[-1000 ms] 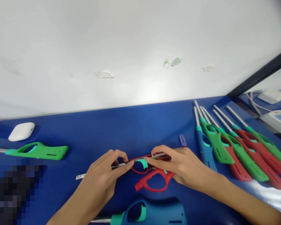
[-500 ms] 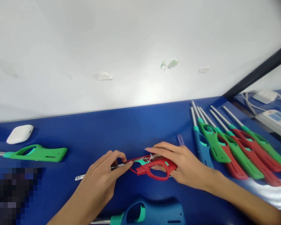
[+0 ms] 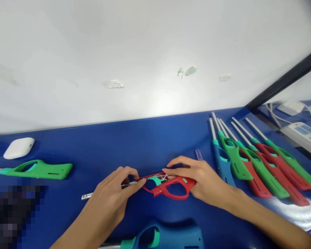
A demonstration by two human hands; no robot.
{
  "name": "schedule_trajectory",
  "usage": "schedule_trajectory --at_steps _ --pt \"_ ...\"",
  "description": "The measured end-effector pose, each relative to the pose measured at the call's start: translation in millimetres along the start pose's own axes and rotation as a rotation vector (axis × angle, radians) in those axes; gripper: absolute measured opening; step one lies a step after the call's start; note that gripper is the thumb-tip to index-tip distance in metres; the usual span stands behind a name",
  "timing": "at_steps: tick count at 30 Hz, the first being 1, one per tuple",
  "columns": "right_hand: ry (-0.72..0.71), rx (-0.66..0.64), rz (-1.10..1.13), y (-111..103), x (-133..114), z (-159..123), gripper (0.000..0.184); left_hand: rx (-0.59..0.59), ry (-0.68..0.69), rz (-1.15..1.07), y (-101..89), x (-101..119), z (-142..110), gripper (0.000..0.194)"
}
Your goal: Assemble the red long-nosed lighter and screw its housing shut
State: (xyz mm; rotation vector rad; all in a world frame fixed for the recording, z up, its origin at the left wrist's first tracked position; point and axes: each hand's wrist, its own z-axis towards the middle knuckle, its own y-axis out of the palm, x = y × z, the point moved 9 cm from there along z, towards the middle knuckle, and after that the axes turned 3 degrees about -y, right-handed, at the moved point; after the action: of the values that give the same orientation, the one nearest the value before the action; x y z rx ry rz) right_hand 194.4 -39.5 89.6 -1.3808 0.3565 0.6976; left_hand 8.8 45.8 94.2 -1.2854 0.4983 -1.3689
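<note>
A red gas lighter (image 3: 158,191) with a long metal tube (image 3: 87,196) lies across both hands, its casing opened. Inside it show a teal trigger (image 3: 156,180) and thin pale wires (image 3: 165,177). At the neck, where the tube meets the casing, my left hand (image 3: 112,190) pinches it between thumb and fingers. My right hand (image 3: 204,178) is closed around the handle end, with fingertips on the parts near the wires. The palm and fingers hide most of the handle's inside. One red shell half seems to hang slightly apart at the front.
Near the front edge lies a blue lighter (image 3: 178,237). A green lighter (image 3: 52,170) and a white earbud case (image 3: 19,148) are at left. Several lighters (image 3: 259,166) fan out at right, beside a power strip (image 3: 304,135). A purple translucent piece (image 3: 198,154) sits behind my right hand.
My right fingers have curled in, the fingertips now closer together over the parts beside the wires. My left hand keeps its pinch on the neck. The view has shifted slightly.
</note>
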Motion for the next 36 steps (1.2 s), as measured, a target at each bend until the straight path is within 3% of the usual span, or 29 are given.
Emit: schedule_trajectory --at_steps 9,13,16,25,30,36 --pt "0.041 0.073 0.080 -4 -2 4 0.050 0.014 -0.027 -0.084 -1.4 1 4 0.049" --pt "0.126 0.205 0.124 -27 -2 4 0.023 0.021 -0.033 -0.109 -2.3 2 5 0.049" --pt "0.178 0.266 0.087 -42 -3 1 0.028 0.001 -0.038 -0.126 -1.3 2 4 0.046" --pt "0.197 -0.028 -0.037 -27 1 3 0.031 0.027 -0.012 -0.139 -5.9 4 8 0.041" --pt "0.050 -0.056 -0.151 -25 -7 3 0.040 0.068 -0.069 -0.236 -10.6 0 12 0.035" --pt "-0.025 -0.073 -0.102 -7 -18 2 0.041 0.063 -0.256 -0.283 -9.7 -14 11 0.010"
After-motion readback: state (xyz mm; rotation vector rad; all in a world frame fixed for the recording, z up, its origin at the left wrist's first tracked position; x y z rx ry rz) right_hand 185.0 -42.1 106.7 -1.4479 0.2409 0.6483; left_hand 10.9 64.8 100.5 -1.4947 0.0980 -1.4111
